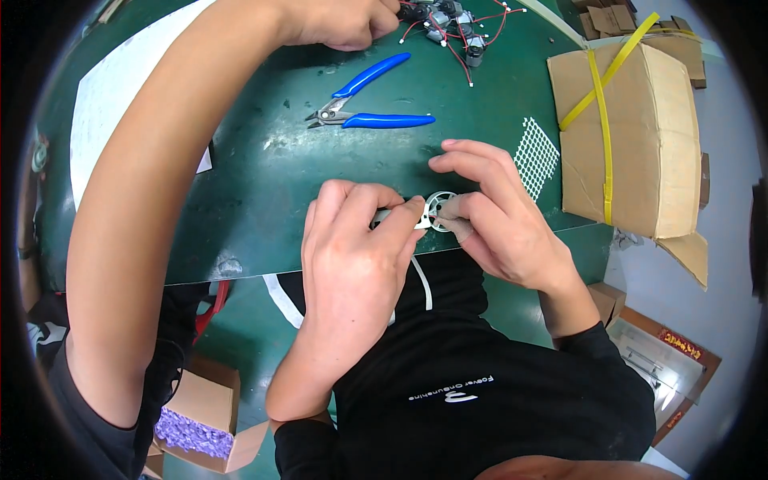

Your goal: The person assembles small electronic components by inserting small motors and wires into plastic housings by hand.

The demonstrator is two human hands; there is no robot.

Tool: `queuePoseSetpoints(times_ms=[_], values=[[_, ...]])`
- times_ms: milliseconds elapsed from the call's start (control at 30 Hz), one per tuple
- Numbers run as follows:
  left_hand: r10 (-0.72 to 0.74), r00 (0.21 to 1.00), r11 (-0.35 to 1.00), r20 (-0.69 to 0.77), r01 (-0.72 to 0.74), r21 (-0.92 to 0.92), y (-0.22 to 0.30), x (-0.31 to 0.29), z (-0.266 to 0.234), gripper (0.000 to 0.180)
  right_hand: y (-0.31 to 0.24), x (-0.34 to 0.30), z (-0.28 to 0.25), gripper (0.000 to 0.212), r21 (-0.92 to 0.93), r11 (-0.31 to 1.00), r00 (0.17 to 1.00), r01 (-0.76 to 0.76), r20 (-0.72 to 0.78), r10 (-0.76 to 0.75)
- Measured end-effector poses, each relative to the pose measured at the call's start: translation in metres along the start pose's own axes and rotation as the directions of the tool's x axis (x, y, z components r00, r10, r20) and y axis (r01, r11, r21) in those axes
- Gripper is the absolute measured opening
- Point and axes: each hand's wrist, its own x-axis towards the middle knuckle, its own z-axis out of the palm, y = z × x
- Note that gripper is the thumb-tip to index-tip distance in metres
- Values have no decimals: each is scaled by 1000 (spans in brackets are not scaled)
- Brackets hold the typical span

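Observation:
Both my hands meet over the front edge of the dark green table (264, 184). My right hand (500, 220) pinches a small white round plastic part with spokes (438, 206); its thumb wears a greyish wrap. My left hand (352, 248) has its fingers curled around a small pale piece pressed against the left side of that part; most of the piece is hidden under the fingers. A white strip (422, 282) hangs down below the hands, in front of my black shirt.
Blue-handled cutters (372, 102) lie open just beyond my hands. A co-worker's bare arm (152, 184) reaches across the left side to small motors with red wires (456, 32). A white mesh piece (534, 156), a strapped cardboard box (640, 136) and a white sheet (112, 88) lie around.

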Motion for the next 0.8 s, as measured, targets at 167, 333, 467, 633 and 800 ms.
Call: queuePoseSetpoints(times_ms=[167, 333, 467, 633, 800], values=[[-8, 1000, 1000, -14, 8, -1, 0, -1, 0, 36, 4, 0, 1, 27, -18, 1000, 1000, -7, -19, 7], [6, 1000, 1000, -10, -6, -8, -1, -1, 0, 36, 3, -1, 2, 23, -61, 998, 1000, 9, 15, -8], [2, 1000, 1000, -18, -2, -2, 2, 3, -2, 39, 0, 2, 2, 18, -119, 991, 998, 54, 36, -50], [1, 1000, 1000, -14, -1, -1, 3, 3, -2, 39, -1, 2, 5, 18, -128, 990, 998, 58, 19, -56], [-14, 1000, 1000, 21, 14, -13, 2, 1, -3, 34, 1, -1, 10, 16, -58, 997, 997, 55, -44, -57]])
